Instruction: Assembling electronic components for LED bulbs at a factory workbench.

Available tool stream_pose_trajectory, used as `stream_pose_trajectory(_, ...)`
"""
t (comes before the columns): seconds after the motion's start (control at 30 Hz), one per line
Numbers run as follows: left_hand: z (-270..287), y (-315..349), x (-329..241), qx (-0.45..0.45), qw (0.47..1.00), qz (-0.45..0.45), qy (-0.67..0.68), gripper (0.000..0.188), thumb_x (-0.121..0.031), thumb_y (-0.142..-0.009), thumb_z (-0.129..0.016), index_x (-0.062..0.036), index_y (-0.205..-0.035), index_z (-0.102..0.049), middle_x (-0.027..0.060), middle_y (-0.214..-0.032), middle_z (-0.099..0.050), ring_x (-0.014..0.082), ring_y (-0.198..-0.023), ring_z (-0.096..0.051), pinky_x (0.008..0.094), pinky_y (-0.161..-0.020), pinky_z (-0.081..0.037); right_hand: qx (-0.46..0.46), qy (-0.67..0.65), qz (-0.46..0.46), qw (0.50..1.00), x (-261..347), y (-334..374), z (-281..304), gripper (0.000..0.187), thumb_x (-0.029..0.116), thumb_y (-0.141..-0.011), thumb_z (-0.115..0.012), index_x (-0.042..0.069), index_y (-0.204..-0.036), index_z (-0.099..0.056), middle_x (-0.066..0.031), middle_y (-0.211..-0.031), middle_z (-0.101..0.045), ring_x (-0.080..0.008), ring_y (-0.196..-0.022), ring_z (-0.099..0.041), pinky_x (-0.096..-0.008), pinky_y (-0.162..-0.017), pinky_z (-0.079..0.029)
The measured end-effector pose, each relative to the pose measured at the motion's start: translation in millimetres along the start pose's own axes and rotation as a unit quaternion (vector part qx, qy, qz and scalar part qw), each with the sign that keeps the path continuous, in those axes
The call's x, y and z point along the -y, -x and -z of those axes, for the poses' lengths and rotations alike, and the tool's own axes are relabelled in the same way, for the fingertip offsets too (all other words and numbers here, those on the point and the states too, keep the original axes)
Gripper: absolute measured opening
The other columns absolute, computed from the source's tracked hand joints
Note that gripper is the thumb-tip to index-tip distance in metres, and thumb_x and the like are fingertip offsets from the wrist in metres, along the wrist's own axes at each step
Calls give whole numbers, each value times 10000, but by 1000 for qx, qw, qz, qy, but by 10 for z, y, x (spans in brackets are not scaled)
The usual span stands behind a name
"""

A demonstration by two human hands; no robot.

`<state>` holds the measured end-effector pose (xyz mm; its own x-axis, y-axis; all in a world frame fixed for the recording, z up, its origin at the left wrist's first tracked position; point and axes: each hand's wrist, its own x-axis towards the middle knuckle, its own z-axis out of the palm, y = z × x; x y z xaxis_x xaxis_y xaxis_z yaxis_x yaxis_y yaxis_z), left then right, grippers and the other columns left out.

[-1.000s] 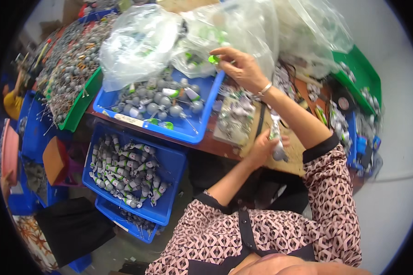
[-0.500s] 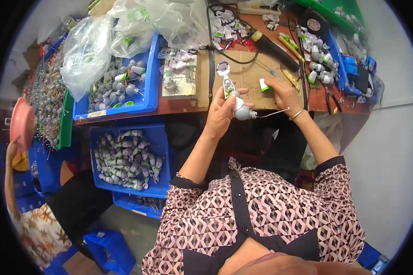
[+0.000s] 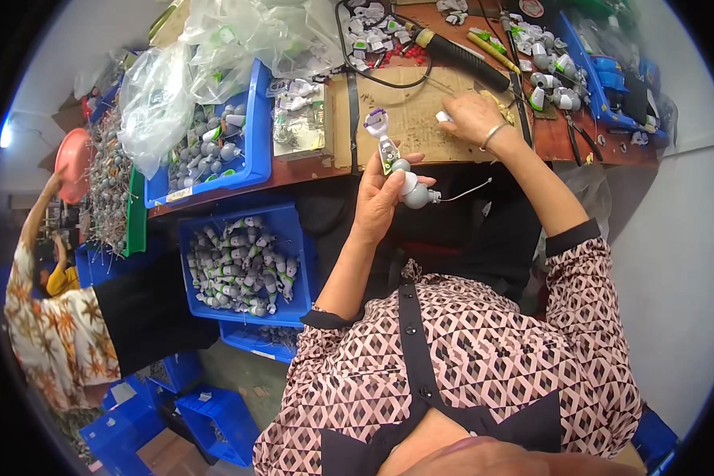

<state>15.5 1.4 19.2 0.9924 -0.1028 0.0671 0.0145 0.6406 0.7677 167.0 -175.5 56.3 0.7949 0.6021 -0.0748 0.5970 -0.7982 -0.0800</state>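
Observation:
My left hand (image 3: pixel 378 202) is closed around a toy limb (image 3: pixel 417 197) of white, grey and green plastic, held just over the table's front edge. A purple-tipped white end of it points away from me. From its grey ball joint a thin pale wire sticks out to the right. My right hand (image 3: pixel 477 120) is over the cardboard mat, its fingertips pinching a small white plastic shell piece (image 3: pixel 444 117). Part of that piece is hidden by the fingers.
A black-handled corded tool (image 3: pixel 468 65) lies behind the cardboard mat (image 3: pixel 373 99). Pliers (image 3: pixel 581 141) are at the right. Blue bins (image 3: pixel 263 127) of toy parts stand on and below the table. At the far left, another person's hand (image 3: pixel 53 184) holds a pink basin (image 3: pixel 74 165).
My right hand has moved away from me and slightly left over the cardboard, still with the white piece. My left hand keeps the limb nearly in place. The view has shifted slightly.

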Motion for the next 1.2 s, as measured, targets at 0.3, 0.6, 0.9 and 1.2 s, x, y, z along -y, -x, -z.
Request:
stream_pose_trajectory(0.3, -74, 19, -7, 18, 999, 22, 24, 508, -148, -917, -526, -40, -1360, -302, 160, -1158, -533, 302, -893, -644, 381, -794, -531, 87, -612, 33, 785, 493, 308, 80, 224, 212, -841, -646, 15, -947, -645, -4, -793, -611, -90, -723, -570, -224, -656, -452)
stream_pose_trajectory(0.6, -91, 17, -18, 28, 999, 30, -32, 552, -121, -904, -541, -28, -1384, -286, 150, -1143, -539, 266, -908, -629, 370, -812, -521, 168, -669, -17, 724, 470, 314, 113, 161, 202, -834, -660, 46, -853, -625, 30, -719, -561, -53, -649, -488, -204, -561, -385)
stream_pose_trajectory(0.9, -49, 25, 83, -20, 969, 23, -245, 563, -82, -895, -544, -20, -1388, -280, 130, -1114, -551, 225, -873, -631, 330, -766, -527, 73, -603, 14, 795, 474, 221, -237, 128, 136, -810, -648, 18, -839, -611, 11, -745, -586, -75, -708, -545, -218, -631, -444)
stream_pose_trajectory(1.2, 29, 33, 147, -33, 999, 18, -32, 519, -147, -904, -549, -62, -1362, -320, 161, -1096, -584, 263, -830, -657, 349, -734, -543, -14, -408, 107, 906, 161, 122, 3, 223, 223, -806, -639, 17, -885, -606, -109, -778, -634, -193, -708, -612, -330, -665, -481)
